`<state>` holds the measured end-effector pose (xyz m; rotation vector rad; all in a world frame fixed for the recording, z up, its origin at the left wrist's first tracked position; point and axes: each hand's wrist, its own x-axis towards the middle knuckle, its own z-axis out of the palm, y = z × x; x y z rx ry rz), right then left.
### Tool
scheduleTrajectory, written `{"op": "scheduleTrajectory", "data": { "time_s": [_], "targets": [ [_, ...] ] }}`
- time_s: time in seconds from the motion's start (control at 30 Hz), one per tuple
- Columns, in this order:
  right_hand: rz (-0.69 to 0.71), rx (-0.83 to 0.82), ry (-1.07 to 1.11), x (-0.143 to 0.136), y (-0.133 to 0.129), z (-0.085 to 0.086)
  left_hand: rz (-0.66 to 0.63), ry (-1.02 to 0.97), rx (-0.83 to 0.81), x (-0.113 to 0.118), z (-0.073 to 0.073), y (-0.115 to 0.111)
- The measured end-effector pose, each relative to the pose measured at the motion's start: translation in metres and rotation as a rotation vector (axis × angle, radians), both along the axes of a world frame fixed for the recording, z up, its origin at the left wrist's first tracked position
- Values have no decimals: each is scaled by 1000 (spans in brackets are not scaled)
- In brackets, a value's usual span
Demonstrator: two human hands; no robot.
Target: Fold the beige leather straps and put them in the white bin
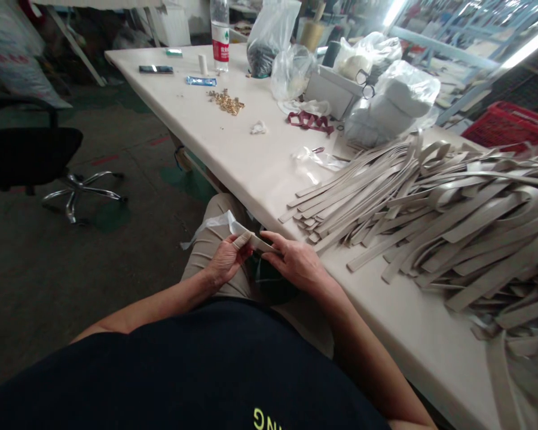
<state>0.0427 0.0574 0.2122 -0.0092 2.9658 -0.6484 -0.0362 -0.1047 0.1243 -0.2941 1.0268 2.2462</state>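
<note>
Over my lap, a beige strap (260, 243) is stretched between both hands. My left hand (228, 258) pinches its left end, and a pale wrap covers one fingertip. The fingers of my right hand (293, 260) close on the strap's right part, near the table edge. A thin whitish strip (213, 224) trails from the left end across my knee. To the right, a large pile of similar beige straps (363, 194) lies on the table, their cut ends pointing towards me.
On the table (197, 134) are small gold metal pieces (228, 103), a bottle (220, 42), a phone (156, 70), a dark red strap (310, 122) and plastic bags (397, 95). A red basket (513, 126) is behind the pile. An office chair (27, 146) stands at left.
</note>
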Motion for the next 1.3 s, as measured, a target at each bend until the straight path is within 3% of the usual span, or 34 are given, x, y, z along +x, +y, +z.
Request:
{"op": "scheduleTrajectory", "data": {
  "time_s": [0.1,0.37,0.5,0.6,0.73,0.87,1.0,1.13,1.2,1.3],
  "targets": [
    [-23,-39,-16,-1,6,6,-55,22,10,-3,3,-6],
    [-2,-265,-206,-17,7,6,-121,-12,269,-3,20,-15],
    [37,-334,-300,-24,9,8,-128,5,259,-5,20,-16],
    [131,-113,-202,-27,7,14,-55,13,148,-9,13,-14],
    [130,330,-13,-30,12,23,179,-14,26,-26,5,-16],
    [185,443,185,-29,22,41,377,-101,46,-47,11,-26],
    [225,379,248,-11,14,73,446,-135,108,-55,26,-32],
    [271,134,-35,6,2,98,432,-150,118,-52,38,-32],
    [270,-18,-186,6,3,98,400,-139,133,-49,40,-33],
    [180,-199,-295,-1,9,81,313,-107,149,-39,36,-33]
  ]
}}
